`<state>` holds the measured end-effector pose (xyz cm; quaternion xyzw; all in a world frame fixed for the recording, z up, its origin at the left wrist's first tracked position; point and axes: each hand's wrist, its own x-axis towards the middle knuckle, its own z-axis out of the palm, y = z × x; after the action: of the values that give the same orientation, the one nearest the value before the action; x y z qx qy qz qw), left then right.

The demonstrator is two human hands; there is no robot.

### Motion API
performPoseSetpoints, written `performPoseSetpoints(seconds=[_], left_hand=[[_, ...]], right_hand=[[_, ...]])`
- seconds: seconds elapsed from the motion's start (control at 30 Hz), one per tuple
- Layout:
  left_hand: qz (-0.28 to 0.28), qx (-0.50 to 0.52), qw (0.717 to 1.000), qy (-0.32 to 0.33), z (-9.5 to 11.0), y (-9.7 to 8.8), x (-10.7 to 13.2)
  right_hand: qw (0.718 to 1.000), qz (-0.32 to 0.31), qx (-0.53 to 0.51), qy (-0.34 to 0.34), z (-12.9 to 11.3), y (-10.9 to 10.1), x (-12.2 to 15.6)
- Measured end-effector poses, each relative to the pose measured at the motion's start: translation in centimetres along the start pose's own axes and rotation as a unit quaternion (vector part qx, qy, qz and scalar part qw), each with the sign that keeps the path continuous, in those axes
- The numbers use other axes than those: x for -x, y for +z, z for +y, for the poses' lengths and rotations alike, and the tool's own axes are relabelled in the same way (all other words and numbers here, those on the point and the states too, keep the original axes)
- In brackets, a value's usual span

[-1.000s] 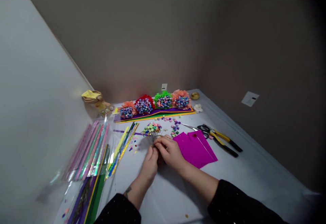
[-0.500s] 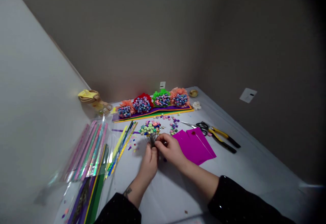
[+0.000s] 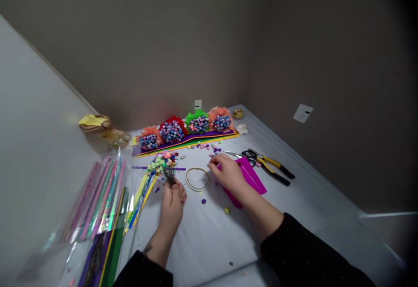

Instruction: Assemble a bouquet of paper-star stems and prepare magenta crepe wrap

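Drew the right hand [image 3: 227, 172] off the wire-stemmed bunch [image 3: 164, 162] to just right of the gold hoop [image 3: 197, 168], partly over the magenta sheet [image 3: 253, 178]; could not tell of anything pinched between the curled fingertips [image 3: 212, 164]. Shifted the bunch left of the hoop, pressing its stems [image 3: 169, 177] together in the left hand [image 3: 173, 200] alone, and so seemingly broke off two-handed work on them. Could read no brand, label or writing.

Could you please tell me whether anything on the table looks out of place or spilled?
Two small pieces look astray: a purple piece and a yellow piece lie singly on the table, apart from both the wire-stemmed bunch in the left hand and the loose row farther back. Perhaps they were dropped.
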<state>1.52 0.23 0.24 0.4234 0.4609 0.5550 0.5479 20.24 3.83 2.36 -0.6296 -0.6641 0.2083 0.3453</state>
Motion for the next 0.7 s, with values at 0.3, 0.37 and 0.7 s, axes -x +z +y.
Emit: performPoseSetpoints(seconds=[0.3, 0.37, 0.7], left_hand=[[0.079, 0.111, 0.989, -0.063, 1.4, 0.0, -1.0], [0.074, 0.112, 0.989, -0.065, 1.4, 0.1, -0.8], [0.000, 0.107, 0.993, -0.050, 1.2, 0.3, 0.0]], right_hand=[[0.958, -0.075, 0.242, 0.134, 3.8, -0.3, -1.2], [0.957, -0.072, 0.239, 0.146, 4.2, -0.3, -1.4], [0.976, 0.154, -0.154, 0.017, 2.2, -0.5, 0.0]])
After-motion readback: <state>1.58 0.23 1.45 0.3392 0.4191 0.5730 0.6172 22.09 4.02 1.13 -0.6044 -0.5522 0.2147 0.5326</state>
